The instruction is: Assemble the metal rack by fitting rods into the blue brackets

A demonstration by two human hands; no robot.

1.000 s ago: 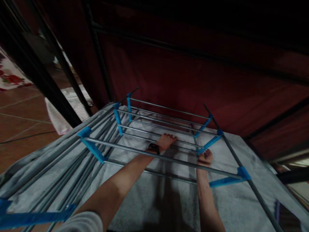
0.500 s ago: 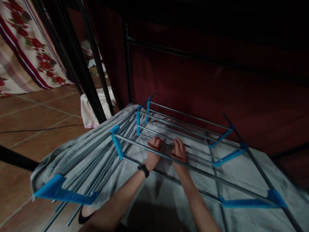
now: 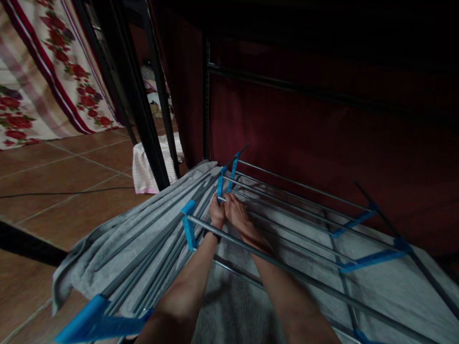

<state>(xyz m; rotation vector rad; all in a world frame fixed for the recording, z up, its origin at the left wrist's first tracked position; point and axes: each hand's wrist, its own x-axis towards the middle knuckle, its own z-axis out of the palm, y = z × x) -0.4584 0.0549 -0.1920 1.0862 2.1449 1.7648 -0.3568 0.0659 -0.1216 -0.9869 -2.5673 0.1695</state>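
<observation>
A rack of grey metal tubes (image 3: 287, 269) joined by blue plastic connectors (image 3: 189, 225) lies on a grey cloth. Both my hands reach between its long bars to the left end. My left hand (image 3: 217, 212) is closed around a tube end, just below a blue connector (image 3: 220, 185). Right beside it, my right hand (image 3: 235, 210) has its fingers curled over the same tube. A dark band is on my left wrist. The undersides of both hands are hidden.
Several loose grey tubes (image 3: 158, 260) lie on the grey cloth (image 3: 86, 253) at the left. A large blue connector (image 3: 96, 321) is at the lower left. Black frame posts (image 3: 141, 110) rise beyond, before a striped cloth (image 3: 143, 167). A dark red sheet (image 3: 287, 129) hangs behind.
Both my hands have moved left along the rack to the connector and now sit together. The view has shifted, so the rack appears further right and lower.
</observation>
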